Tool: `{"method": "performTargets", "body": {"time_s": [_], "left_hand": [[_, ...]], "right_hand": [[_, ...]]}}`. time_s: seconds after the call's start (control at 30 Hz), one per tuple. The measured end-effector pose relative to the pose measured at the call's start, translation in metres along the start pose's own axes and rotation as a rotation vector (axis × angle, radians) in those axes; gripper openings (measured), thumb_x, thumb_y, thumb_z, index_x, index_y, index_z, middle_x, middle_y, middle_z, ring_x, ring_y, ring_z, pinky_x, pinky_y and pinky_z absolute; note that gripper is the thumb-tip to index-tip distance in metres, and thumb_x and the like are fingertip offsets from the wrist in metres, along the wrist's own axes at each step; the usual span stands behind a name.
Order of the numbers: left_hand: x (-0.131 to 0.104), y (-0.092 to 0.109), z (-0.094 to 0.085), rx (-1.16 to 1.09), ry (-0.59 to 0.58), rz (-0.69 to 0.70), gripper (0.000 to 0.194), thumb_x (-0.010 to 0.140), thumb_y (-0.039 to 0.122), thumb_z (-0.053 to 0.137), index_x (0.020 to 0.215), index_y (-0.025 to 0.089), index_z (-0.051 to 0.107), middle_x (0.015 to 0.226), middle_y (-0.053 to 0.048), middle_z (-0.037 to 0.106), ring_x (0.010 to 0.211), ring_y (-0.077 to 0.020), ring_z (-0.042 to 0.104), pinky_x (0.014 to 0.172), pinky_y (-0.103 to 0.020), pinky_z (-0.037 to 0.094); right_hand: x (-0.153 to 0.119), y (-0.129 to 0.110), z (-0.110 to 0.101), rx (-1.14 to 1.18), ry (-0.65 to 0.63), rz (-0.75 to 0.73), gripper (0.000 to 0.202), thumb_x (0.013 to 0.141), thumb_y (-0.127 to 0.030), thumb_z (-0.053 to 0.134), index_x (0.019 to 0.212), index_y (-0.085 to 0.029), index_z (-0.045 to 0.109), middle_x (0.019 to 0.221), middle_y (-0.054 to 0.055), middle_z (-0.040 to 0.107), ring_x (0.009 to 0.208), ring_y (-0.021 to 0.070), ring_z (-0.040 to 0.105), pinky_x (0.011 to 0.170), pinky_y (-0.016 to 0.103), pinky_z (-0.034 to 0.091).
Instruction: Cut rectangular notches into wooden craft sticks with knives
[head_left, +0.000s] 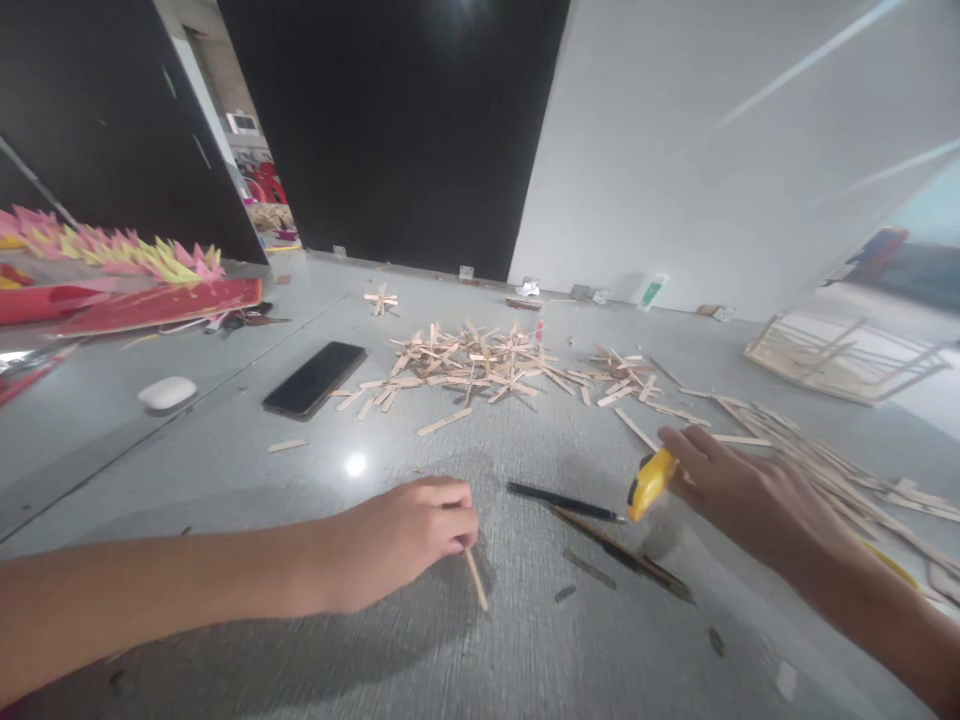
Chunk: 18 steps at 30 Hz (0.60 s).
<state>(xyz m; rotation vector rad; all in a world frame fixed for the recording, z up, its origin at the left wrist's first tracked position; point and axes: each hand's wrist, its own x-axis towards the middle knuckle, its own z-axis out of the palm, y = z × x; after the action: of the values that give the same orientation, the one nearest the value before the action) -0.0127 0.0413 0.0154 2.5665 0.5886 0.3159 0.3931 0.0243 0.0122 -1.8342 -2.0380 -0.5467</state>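
My left hand (427, 525) is closed on a short, thin wooden stick (476, 580), whose lower end sticks out below the fingertips over the grey surface. On the right, my right hand (701, 465) is wrapped round a yellow tool (651, 484) with a dark part at its near end; its exact type is unclear. Between the hands lie a black pen (566, 501) and a long dark strip (626, 555). Beyond them spreads a loose pile of short wooden pieces (480, 360).
A black phone (315, 379) and a white case (167, 393) lie at the left. Pink and yellow paper shapes (112, 250) are at the far left. Long thin sticks (832, 465) and a wooden frame (844, 360) are at the right. Dark and grey panels stand behind.
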Motion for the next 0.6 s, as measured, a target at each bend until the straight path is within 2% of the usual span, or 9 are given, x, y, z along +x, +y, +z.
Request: {"method": "performTargets", "body": {"time_s": [0.07,0.13,0.23,0.33,0.47,0.53,0.6], "left_hand": [[0.0,0.0,0.001,0.023,0.022,-0.004,0.021,0.104,0.006,0.057,0.09,0.018,0.068,0.095,-0.002,0.065,0.087,-0.0176,0.064,0.082,-0.031,0.05],[-0.002,0.001,0.001,0.036,0.028,-0.02,0.021,0.103,0.005,0.059,0.091,0.019,0.069,0.094,-0.001,0.067,0.091,-0.0188,0.065,0.088,-0.034,0.049],[-0.005,0.007,0.001,0.075,0.072,-0.136,0.016,0.102,0.006,0.058,0.095,0.019,0.066,0.096,-0.001,0.067,0.092,-0.0204,0.065,0.084,-0.035,0.049],[-0.008,0.018,0.004,0.187,0.136,-0.192,0.013,0.105,0.012,0.054,0.098,0.019,0.063,0.097,-0.003,0.066,0.09,-0.0226,0.064,0.081,-0.037,0.05],[-0.013,0.03,0.014,0.302,0.107,-0.078,0.014,0.105,0.015,0.053,0.099,0.02,0.064,0.102,-0.006,0.067,0.101,-0.0258,0.064,0.094,-0.043,0.05],[-0.015,0.032,0.019,0.328,0.09,-0.011,0.011,0.102,0.013,0.058,0.099,0.02,0.065,0.105,-0.006,0.068,0.11,-0.0279,0.063,0.1,-0.046,0.048],[-0.016,0.032,0.022,0.325,0.076,0.047,0.012,0.098,0.01,0.062,0.101,0.021,0.066,0.111,-0.007,0.069,0.116,-0.0287,0.062,0.104,-0.046,0.047]], "right_hand": [[-0.001,-0.006,-0.004,0.029,-0.015,-0.048,0.014,0.085,-0.024,0.056,0.097,-0.027,0.062,0.085,0.005,0.071,0.049,0.0148,0.053,0.045,0.03,0.025],[-0.002,-0.015,-0.011,0.079,-0.013,-0.067,0.016,0.083,-0.024,0.057,0.099,-0.027,0.054,0.076,0.003,0.067,0.048,0.0156,0.05,0.046,0.029,0.028],[-0.003,-0.035,-0.026,0.18,-0.007,-0.073,0.016,0.088,-0.026,0.058,0.097,-0.029,0.045,0.062,-0.005,0.054,0.046,0.0146,0.046,0.049,0.027,0.037],[-0.009,-0.061,-0.042,0.388,-0.023,-0.067,0.014,0.098,-0.036,0.056,0.096,-0.03,0.043,0.062,-0.008,0.05,0.047,0.014,0.047,0.048,0.026,0.042],[-0.026,-0.105,-0.05,0.781,-0.229,0.095,0.018,0.102,-0.048,0.056,0.099,-0.03,0.052,0.074,-0.004,0.058,0.06,0.0158,0.058,0.051,0.024,0.05],[-0.037,-0.124,-0.046,0.905,-0.287,0.211,0.019,0.101,-0.049,0.057,0.103,-0.03,0.054,0.076,-0.004,0.061,0.06,0.0161,0.059,0.052,0.025,0.051],[-0.046,-0.137,-0.039,0.986,-0.294,0.265,0.019,0.098,-0.047,0.06,0.106,-0.03,0.056,0.078,-0.004,0.063,0.061,0.0163,0.06,0.056,0.026,0.054]]}}
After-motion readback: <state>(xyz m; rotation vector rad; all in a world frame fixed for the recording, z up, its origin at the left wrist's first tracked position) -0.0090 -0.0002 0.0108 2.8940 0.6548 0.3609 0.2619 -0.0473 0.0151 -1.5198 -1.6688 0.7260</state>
